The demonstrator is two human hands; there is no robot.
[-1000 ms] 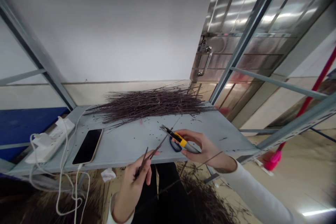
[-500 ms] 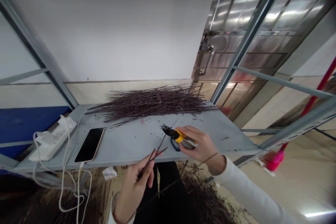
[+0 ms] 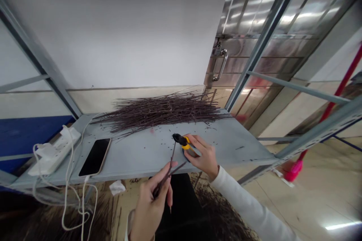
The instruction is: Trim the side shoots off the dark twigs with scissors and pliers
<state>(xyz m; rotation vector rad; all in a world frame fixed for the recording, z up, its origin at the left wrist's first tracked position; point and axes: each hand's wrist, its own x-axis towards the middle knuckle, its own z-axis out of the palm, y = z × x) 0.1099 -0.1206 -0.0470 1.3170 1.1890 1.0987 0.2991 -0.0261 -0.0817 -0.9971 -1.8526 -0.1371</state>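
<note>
In my left hand (image 3: 154, 199), at the front edge of the shelf, a few thin dark twigs (image 3: 172, 158) are pinched, one pointing up and away and another slanting right. My right hand (image 3: 202, 156) is wrapped round a pair of cutting pliers (image 3: 185, 144) with yellow and dark handles. The black jaws of the pliers meet the upper tip of the upright twig; whether they are closed on it I cannot tell. Behind them a long heap of dark twigs (image 3: 166, 109) lies along the back of the grey shelf (image 3: 135, 154).
A phone (image 3: 95, 157) with a white cable and a white power strip (image 3: 55, 150) lie on the left. Small twig scraps dot the shelf. Below are more twigs (image 3: 219, 211) and a crumpled tissue (image 3: 117, 187). Metal posts (image 3: 263, 41) frame the shelf; a pink broom (image 3: 294, 170) stands right.
My right hand has moved left with the pliers, and the jaws have shifted to the twig's tip. The long thin twig that crossed near my right wrist no longer shows there.
</note>
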